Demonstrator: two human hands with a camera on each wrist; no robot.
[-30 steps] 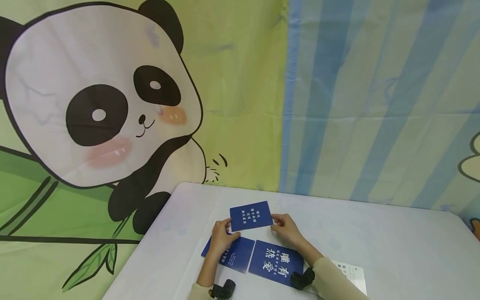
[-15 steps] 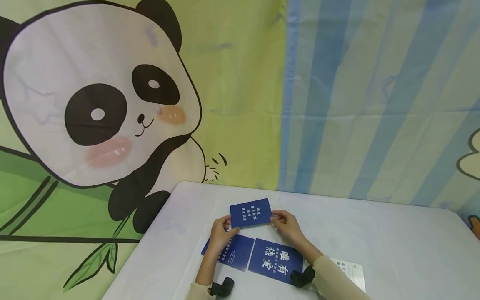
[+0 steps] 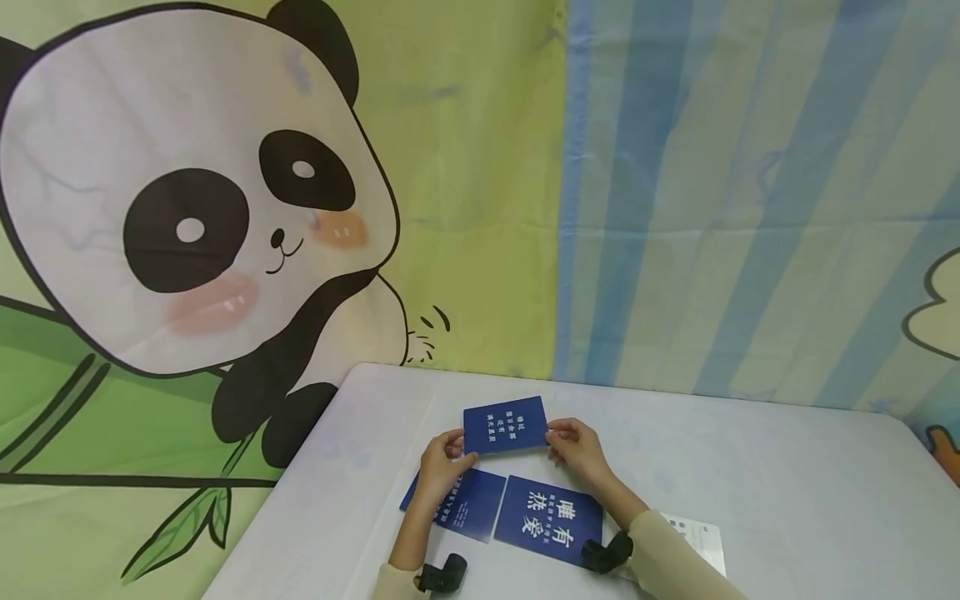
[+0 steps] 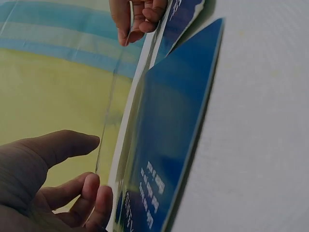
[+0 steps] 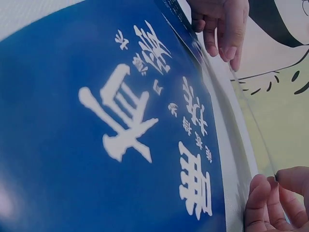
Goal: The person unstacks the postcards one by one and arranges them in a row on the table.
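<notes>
Both hands hold a blue card (image 3: 506,425) with white Chinese characters, lifted off the table. My left hand (image 3: 442,471) pinches its lower left edge between thumb and fingers. At the opposite edge, the thumb and fingertips of my right hand (image 3: 581,454) pinch it. Both wrist views catch this card almost edge-on, as a thin line between the hands. Below lie two more blue cards: the left card (image 3: 480,504) is partly covered by my left hand, and the right card (image 3: 536,521) shows large white characters.
A white printed card (image 3: 705,542) lies by the right forearm, which partly hides it. The white table (image 3: 810,483) reaches back to a curtain (image 3: 480,208) with a panda print. Black wrist mounts (image 3: 444,575) sit on both wrists.
The held card has risen slightly and shows a little more of its face, still between both hands. The head view has shifted a little. The cards on the table stay put.
</notes>
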